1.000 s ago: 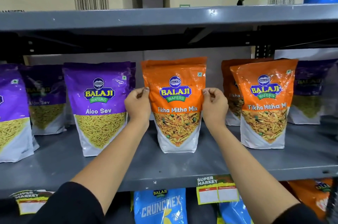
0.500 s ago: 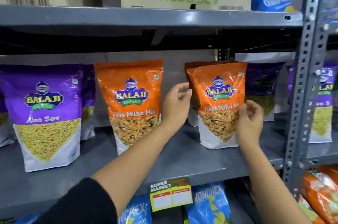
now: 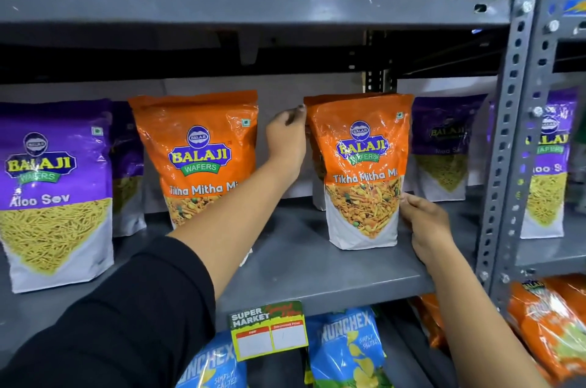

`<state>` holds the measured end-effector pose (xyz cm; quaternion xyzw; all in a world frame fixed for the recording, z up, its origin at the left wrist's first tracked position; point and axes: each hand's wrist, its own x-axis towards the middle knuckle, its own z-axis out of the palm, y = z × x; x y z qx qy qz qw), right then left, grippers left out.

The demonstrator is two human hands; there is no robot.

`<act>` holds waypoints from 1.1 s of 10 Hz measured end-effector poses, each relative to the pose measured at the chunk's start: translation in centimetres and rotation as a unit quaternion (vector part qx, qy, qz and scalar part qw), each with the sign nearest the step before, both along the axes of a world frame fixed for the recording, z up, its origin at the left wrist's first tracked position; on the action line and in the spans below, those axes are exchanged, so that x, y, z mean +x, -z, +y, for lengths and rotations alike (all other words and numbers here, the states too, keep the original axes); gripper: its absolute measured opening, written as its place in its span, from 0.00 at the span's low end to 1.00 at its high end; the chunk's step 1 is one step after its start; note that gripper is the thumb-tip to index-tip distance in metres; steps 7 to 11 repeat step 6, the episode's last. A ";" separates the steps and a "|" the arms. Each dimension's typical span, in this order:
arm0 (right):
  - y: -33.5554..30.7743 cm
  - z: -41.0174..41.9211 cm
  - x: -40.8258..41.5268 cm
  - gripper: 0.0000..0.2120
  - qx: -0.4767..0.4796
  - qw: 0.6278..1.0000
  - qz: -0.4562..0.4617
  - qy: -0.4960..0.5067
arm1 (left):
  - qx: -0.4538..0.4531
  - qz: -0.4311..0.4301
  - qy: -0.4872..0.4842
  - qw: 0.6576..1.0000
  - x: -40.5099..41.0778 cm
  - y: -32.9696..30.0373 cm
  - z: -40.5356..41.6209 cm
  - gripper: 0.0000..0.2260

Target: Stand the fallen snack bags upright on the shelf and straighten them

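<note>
Two hands just hopped from the left Tikha Mitha Mix bag (image 3: 196,159), now upright, to the right Tikha Mitha Mix bag (image 3: 364,172) on the shelf (image 3: 317,270). The left hand (image 3: 287,140) pinches its 10 o'clock corner and the right hand (image 3: 425,222) grips its 4 o'clock edge. Straightening it, probably.

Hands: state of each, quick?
Left hand: touching top corner of the right Tikha Mitha Mix bag; grip cannot be told.
Right hand: gripping that bag's lower right edge.

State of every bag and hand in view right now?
right Tikha Mitha Mix bag: upright, between both hands
left Tikha Mitha Mix bag: upright
Aloo Sev bag: upright
left hand: at the right bag's upper left edge, grip unclear
right hand: fingers curled on its lower right edge
</note>
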<state>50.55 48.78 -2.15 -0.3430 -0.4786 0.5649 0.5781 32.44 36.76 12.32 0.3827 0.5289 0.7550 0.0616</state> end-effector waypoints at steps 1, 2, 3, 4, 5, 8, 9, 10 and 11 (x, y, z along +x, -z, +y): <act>-0.1 0.1 -0.3 0.11 0.002 1.000 -0.015 0.017 | 0.011 0.016 -0.027 0.999 0.2 -0.3 -0.2 0.10; -0.1 0.3 -0.5 0.12 0.004 0.999 -0.018 0.036 | -0.008 0.104 -0.120 0.987 0.4 -1.2 -0.5 0.11; -0.1 0.4 -0.5 0.13 0.006 0.999 -0.019 0.038 | -0.015 0.143 -0.174 0.974 0.7 -1.1 -0.5 0.11; 0.0 0.4 -0.5 0.12 0.002 0.999 -0.032 0.036 | -0.018 0.136 -0.165 0.977 1.1 -0.8 -0.7 0.11; 0.0 0.1 -0.3 0.11 0.011 0.998 -0.043 0.048 | -0.021 0.137 -0.165 0.976 0.8 -1.0 -1.2 0.12; -0.1 -2.1 -0.1 0.14 0.071 0.991 -0.033 0.106 | 0.009 0.189 -0.154 0.970 0.1 -0.2 -3.4 0.14; -0.1 -2.1 -0.1 0.14 0.071 0.991 -0.033 0.106 | 0.009 0.189 -0.154 0.970 0.1 -0.2 -3.4 0.14; -0.1 -2.1 -0.1 0.14 0.071 0.991 -0.033 0.106 | 0.009 0.189 -0.154 0.970 0.1 -0.2 -3.4 0.14; -0.1 -2.1 -0.1 0.14 0.071 0.991 -0.033 0.106 | 0.009 0.189 -0.154 0.970 0.1 -0.2 -3.4 0.14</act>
